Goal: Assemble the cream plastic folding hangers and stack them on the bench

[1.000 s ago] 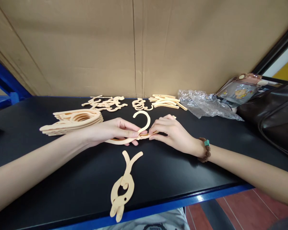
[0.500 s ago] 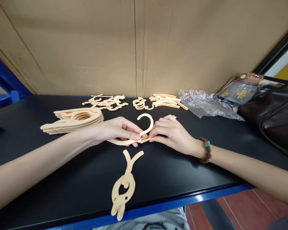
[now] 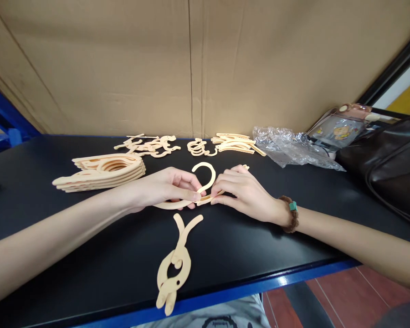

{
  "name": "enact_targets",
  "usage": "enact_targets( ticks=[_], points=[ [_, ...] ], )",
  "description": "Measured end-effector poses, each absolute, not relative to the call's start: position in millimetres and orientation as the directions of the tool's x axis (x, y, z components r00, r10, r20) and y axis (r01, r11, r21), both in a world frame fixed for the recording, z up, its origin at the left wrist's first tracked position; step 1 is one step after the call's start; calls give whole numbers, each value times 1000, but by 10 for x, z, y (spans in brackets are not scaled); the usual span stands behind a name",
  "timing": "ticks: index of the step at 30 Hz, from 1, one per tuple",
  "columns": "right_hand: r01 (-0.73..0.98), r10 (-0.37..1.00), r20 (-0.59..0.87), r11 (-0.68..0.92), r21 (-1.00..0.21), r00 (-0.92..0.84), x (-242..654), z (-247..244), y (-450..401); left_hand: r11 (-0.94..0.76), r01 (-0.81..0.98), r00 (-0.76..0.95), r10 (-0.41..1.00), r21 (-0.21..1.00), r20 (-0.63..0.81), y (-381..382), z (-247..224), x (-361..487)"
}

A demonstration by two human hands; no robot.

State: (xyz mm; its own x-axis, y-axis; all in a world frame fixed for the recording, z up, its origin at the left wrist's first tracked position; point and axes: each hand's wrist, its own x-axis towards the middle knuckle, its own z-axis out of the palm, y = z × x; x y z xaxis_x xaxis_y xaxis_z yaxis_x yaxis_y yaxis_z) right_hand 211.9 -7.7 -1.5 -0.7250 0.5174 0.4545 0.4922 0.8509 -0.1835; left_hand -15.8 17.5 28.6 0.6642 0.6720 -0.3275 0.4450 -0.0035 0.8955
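Between my hands is a cream plastic hanger piece with a curved hook (image 3: 210,175) standing up from its middle. My left hand (image 3: 176,187) is closed, its thumb and fingers pinching the joint at the hook's base. A curved arm of the piece shows below that hand. My right hand (image 3: 237,187) pinches the right arm of the hanger just beside the hook; most of that arm is hidden behind the fingers. A clip-like cream piece (image 3: 176,266) with crossed ends lies in front of my hands near the table edge.
A stack of cream hanger pieces (image 3: 102,173) lies at left. Loose clip parts (image 3: 153,146), hooks (image 3: 197,147) and curved arms (image 3: 237,143) line the back by the cardboard wall (image 3: 123,68). Clear plastic bags (image 3: 290,146) and a dark leather bag (image 3: 392,159) are at right.
The view has shifted slightly, so everything sits a little further left. Both hands keep their grip on the hanger, with the right-hand fingers moved slightly at the joint.
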Motion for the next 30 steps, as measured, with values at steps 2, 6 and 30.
enact_targets(
  ticks=[2,6,30],
  points=[
    [488,517,462,852,-192,-720,2120,-24,-74,3,450,645,691,893,-327,169,273,-154],
    [483,527,466,847,-222,-710,2121,-39,-68,65,454,615,699,889,-365,176,274,-156],
    [564,623,421,780,-271,-659,2115,-41,-120,100,500,524,756,860,-392,160,285,-175]
  ],
)
